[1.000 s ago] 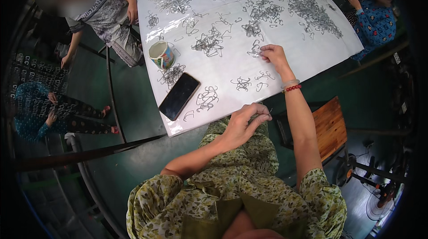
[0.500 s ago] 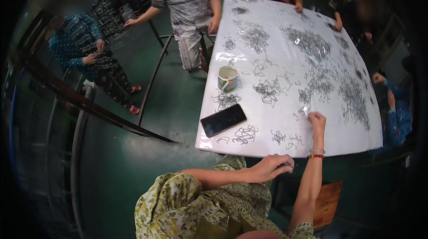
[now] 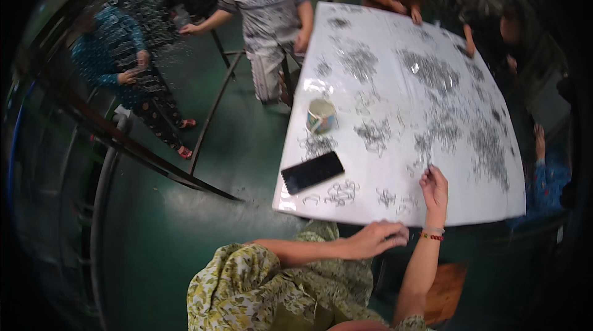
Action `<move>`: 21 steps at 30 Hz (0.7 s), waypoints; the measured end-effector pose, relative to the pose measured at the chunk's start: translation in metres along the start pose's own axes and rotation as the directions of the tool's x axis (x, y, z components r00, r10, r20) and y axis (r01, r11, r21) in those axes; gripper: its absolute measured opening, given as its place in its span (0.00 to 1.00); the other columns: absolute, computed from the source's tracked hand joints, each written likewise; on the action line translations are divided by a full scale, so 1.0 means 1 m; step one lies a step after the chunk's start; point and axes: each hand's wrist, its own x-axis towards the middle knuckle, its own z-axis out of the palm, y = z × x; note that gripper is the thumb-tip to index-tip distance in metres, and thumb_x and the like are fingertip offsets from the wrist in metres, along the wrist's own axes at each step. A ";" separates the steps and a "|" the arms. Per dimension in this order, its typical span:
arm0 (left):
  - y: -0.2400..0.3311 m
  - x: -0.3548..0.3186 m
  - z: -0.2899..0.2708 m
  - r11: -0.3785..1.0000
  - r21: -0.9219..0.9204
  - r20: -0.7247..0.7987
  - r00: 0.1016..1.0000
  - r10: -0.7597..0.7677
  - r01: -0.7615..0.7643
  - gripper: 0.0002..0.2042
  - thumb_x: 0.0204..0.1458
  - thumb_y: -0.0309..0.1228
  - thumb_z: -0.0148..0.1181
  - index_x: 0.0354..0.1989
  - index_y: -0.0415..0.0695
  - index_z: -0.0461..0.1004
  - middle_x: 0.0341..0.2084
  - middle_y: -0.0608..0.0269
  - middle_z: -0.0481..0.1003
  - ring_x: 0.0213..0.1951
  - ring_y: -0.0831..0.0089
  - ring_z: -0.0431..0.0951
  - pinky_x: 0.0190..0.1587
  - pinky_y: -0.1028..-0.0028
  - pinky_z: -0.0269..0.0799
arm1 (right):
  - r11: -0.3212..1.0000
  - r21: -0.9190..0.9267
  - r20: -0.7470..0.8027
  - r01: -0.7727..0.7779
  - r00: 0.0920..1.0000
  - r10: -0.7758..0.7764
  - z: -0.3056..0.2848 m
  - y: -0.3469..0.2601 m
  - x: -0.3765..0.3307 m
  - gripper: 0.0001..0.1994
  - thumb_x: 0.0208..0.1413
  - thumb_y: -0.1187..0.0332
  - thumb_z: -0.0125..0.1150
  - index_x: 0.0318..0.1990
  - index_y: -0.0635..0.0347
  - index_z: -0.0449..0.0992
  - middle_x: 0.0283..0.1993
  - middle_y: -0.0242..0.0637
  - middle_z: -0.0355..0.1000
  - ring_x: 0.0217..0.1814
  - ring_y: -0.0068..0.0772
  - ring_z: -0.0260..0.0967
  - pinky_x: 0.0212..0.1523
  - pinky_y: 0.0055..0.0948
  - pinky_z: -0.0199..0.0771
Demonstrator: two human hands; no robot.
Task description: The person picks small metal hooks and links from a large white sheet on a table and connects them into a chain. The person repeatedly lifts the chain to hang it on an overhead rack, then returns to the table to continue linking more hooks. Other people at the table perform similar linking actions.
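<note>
My right hand [image 3: 435, 190] is over the near right part of a white-covered table [image 3: 475, 204], its thumb and fingertips pinched together. Something tiny may be between them, too small and blurred to name. Just beyond the fingertips lies a heap of small dark wire hooks [image 3: 425, 143]. My left hand [image 3: 375, 239] hangs just off the table's near edge, palm down, with loosely bent fingers apart and nothing visible in it. A small group of hooks [image 3: 386, 197] rests on the table beyond that hand.
A black phone [image 3: 312, 172] and a patterned mug [image 3: 321, 116] stand toward the table's left side. More hook heaps [image 3: 432, 71] cover the far part. Several people are around the table; one in teal [image 3: 111, 47] stands left beyond a metal rail [image 3: 154, 161]. A wooden stool [image 3: 446, 294] is below.
My right hand has drawn back slightly toward me, its fingertips now turned up and away. The left hand stays nearly in place. The whole view has shifted slightly.
</note>
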 end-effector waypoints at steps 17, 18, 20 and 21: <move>-0.021 0.014 0.008 0.978 0.195 -0.059 0.996 -0.067 0.077 0.07 0.52 0.24 0.63 0.39 0.38 0.74 0.33 0.55 0.79 0.39 0.59 0.79 0.41 0.66 0.73 | 0.741 -0.390 -0.095 0.546 0.777 -0.622 0.041 0.056 -0.190 0.02 0.54 0.83 0.60 0.34 0.70 0.75 0.37 0.33 0.69 0.39 0.21 0.64 0.44 0.21 0.65; -0.021 0.011 0.007 0.976 0.210 -0.063 0.997 -0.051 0.063 0.08 0.52 0.24 0.63 0.39 0.38 0.74 0.33 0.56 0.79 0.40 0.59 0.79 0.41 0.66 0.73 | 0.752 -0.355 -0.116 0.556 0.771 -0.626 0.042 0.059 -0.189 0.02 0.54 0.83 0.60 0.34 0.69 0.75 0.37 0.33 0.68 0.39 0.21 0.64 0.44 0.21 0.65; -0.029 0.007 0.007 0.971 0.238 -0.063 0.998 -0.019 0.033 0.08 0.52 0.24 0.63 0.39 0.39 0.74 0.34 0.56 0.79 0.40 0.60 0.78 0.42 0.66 0.73 | 0.787 -0.253 -0.133 0.562 0.786 -0.604 0.043 0.063 -0.188 0.01 0.55 0.82 0.60 0.34 0.68 0.75 0.37 0.32 0.67 0.39 0.22 0.64 0.46 0.23 0.65; -0.032 0.008 0.005 0.967 0.243 -0.075 0.993 0.092 -0.071 0.11 0.51 0.25 0.65 0.43 0.40 0.75 0.34 0.57 0.79 0.41 0.60 0.78 0.41 0.66 0.73 | 0.804 -0.196 -0.147 0.561 0.794 -0.590 0.045 0.066 -0.188 0.01 0.56 0.82 0.59 0.34 0.68 0.75 0.36 0.32 0.67 0.39 0.23 0.64 0.46 0.23 0.65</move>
